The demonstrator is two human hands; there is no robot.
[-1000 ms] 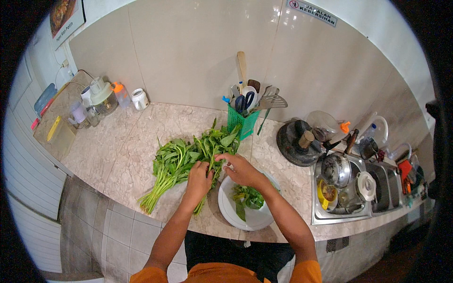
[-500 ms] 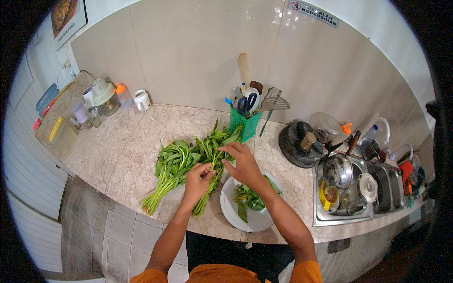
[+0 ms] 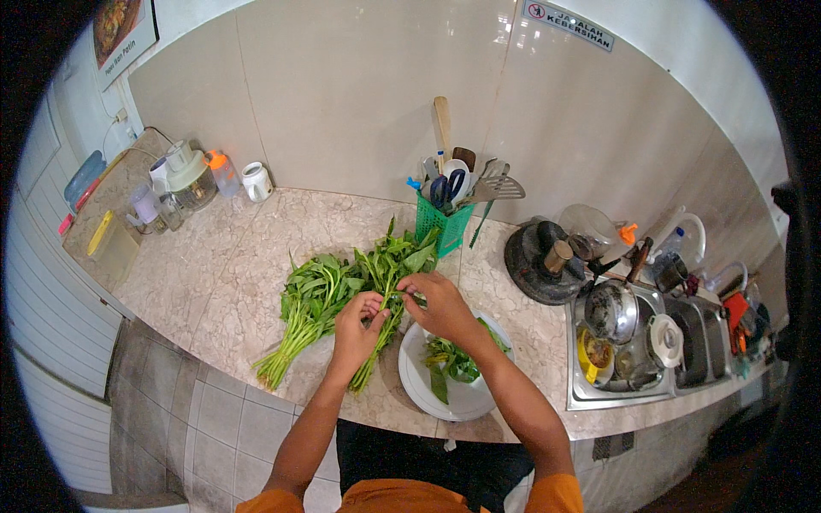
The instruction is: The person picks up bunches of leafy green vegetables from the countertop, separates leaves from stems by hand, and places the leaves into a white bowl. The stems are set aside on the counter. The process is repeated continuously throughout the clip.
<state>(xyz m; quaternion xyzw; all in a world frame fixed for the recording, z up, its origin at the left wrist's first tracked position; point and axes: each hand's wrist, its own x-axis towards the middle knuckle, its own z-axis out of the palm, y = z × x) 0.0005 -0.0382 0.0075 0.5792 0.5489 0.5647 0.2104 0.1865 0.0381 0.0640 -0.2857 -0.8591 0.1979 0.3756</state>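
A bunch of leafy green stalks (image 3: 329,299) lies across the marble counter (image 3: 214,282). My left hand (image 3: 357,329) pinches one stalk near its middle. My right hand (image 3: 438,303) grips the same stalk just to the right, above the rim of a white plate (image 3: 428,389). Picked green leaves (image 3: 457,359) lie on that plate. Both hands almost touch over the stalk.
A green holder with utensils and scissors (image 3: 445,218) stands behind the greens. Right of it are a black pot (image 3: 539,261) and a sink (image 3: 650,342) full of pans and dishes. At the far left stand a blender (image 3: 184,175), cups and a yellow box (image 3: 111,244).
Both hands have stayed over the greens beside the plate; the right hand shifted slightly along the stalk, and the head view moved a little.
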